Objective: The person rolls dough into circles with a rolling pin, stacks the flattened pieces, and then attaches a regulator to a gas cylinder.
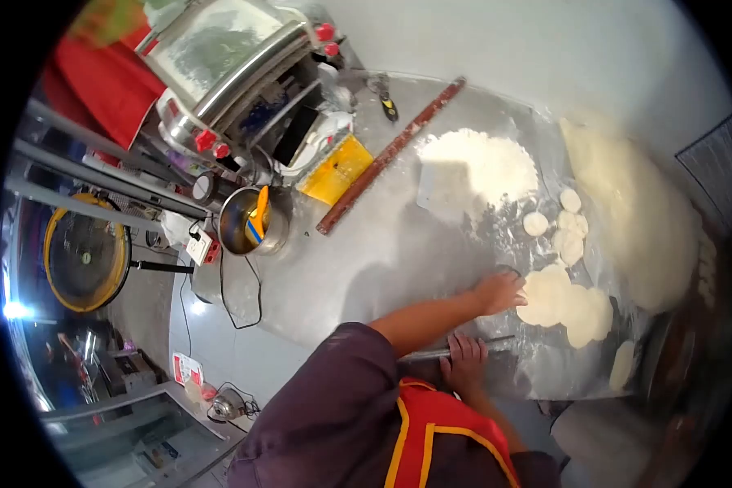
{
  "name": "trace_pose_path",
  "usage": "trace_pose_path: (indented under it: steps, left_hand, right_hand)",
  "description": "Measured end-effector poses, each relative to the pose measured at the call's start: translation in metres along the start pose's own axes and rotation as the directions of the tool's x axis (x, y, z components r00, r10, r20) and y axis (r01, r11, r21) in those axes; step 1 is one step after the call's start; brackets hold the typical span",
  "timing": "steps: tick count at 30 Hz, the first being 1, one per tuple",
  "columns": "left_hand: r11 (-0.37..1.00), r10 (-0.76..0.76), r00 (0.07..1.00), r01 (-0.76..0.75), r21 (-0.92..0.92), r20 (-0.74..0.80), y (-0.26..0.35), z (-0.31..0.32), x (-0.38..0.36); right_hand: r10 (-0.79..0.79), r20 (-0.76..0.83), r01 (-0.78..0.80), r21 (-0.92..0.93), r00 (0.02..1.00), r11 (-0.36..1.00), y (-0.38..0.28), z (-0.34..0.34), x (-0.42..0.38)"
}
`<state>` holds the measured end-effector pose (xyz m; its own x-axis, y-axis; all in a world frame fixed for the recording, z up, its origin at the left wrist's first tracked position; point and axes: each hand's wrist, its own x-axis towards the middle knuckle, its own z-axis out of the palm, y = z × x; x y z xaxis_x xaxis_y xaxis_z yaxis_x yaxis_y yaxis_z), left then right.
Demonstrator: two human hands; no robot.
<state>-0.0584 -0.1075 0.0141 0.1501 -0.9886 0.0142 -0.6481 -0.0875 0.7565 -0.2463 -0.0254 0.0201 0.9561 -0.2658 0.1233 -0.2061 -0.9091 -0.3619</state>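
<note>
My left hand (500,293) reaches over the metal worktop to the left edge of a group of overlapping flat dough rounds (573,307). Its fingers look stretched out and slightly apart, with the tips touching the dough's edge. Closer to my body, my right hand (464,358) is closed over a thin, greyish rolling pin (500,343) lying near the table's front edge. Beyond the rounds are several small dough pieces (572,226), some of them overlapping. A heap of white flour (484,167) lies farther back, and a large mass of dough (634,220) stretches along the right side.
A long reddish-brown stick (392,154) lies across the worktop (301,276). Left of it are a yellow box (336,169) and a metal pot (278,228) with orange and blue handled tools. A floury machine (228,57) stands at the back left. A dough strip (622,364) lies at right.
</note>
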Motion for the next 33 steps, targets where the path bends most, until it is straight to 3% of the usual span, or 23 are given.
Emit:
trace_pose_path:
  steps: [2,6,9,12,15,19,20,22,23,24,25,26,27,29,33]
  left_hand:
    - [0.985,0.170,0.984,-0.168,0.049,-0.045,-0.018,0.015,-0.009]
    - [0.993,0.117,0.992,-0.117,-0.004,0.043,-0.020,0.005,-0.018]
    - [1.000,-0.027,0.995,0.026,-0.010,-0.100,-0.033,-0.006,-0.020]
    - [0.985,-0.167,0.873,0.123,-0.123,-0.458,-0.025,-0.054,-0.017]
    - [0.975,-0.112,0.822,0.199,0.097,-0.558,-0.045,-0.077,-0.007]
    - [0.895,0.112,0.870,0.122,0.430,-0.480,-0.080,-0.061,0.001]
    - [0.867,0.148,0.880,0.104,0.488,-0.451,-0.090,-0.052,0.001]
    - [0.940,0.007,0.878,0.158,0.304,-0.479,-0.106,-0.013,-0.007]
    - [0.930,0.112,0.863,0.083,0.357,-0.493,-0.087,-0.026,-0.027]
    - [0.904,0.075,0.933,0.086,0.419,-0.353,-0.078,-0.029,-0.043]
    - [0.924,0.025,0.920,0.128,0.361,-0.391,-0.078,-0.019,-0.055]
    - [0.836,-0.014,0.980,0.120,0.536,-0.198,-0.052,-0.039,-0.078]
    - [0.918,0.184,0.931,-0.048,0.394,-0.314,-0.046,-0.045,-0.104]
    - [0.963,-0.001,0.934,0.097,0.251,-0.358,-0.036,-0.044,-0.142]
    - [0.952,-0.014,0.914,0.136,0.274,-0.405,-0.038,-0.030,-0.154]
  right_hand:
    - [0.031,0.042,-0.031,0.006,0.999,1.000,-0.002,-0.007,0.002]
    - [0.040,0.038,-0.041,0.029,0.998,0.999,0.001,-0.003,0.000]
    - [0.044,0.068,-0.044,-0.003,0.997,0.999,0.000,-0.007,0.000]
    - [0.046,0.041,-0.046,0.005,0.998,0.999,0.001,-0.004,0.002]
    - [0.020,-0.025,-0.020,-0.004,0.999,1.000,0.003,0.005,0.002]
    - [0.006,0.016,-0.006,-0.003,1.000,1.000,0.004,0.001,0.003]
    - [0.048,0.110,-0.048,-0.003,0.993,0.999,0.004,-0.001,0.008]
    - [0.074,0.239,-0.070,-0.025,0.968,0.997,0.005,-0.003,0.013]
    - [0.072,0.270,-0.062,-0.047,0.960,0.997,0.006,-0.004,0.016]
    - [0.078,0.309,-0.073,-0.026,0.948,0.997,-0.003,-0.021,0.025]
    - [0.093,0.354,-0.095,-0.011,0.931,0.995,-0.009,-0.029,0.031]
    - [0.071,0.346,-0.074,-0.004,0.936,0.997,-0.008,-0.031,0.033]
    - [0.044,0.328,-0.044,-0.006,0.944,0.999,-0.009,-0.028,0.038]
    - [0.001,0.290,0.003,-0.013,0.957,1.000,-0.009,-0.022,0.044]
    - [-0.066,0.234,0.075,-0.031,0.970,0.997,-0.009,-0.002,0.054]
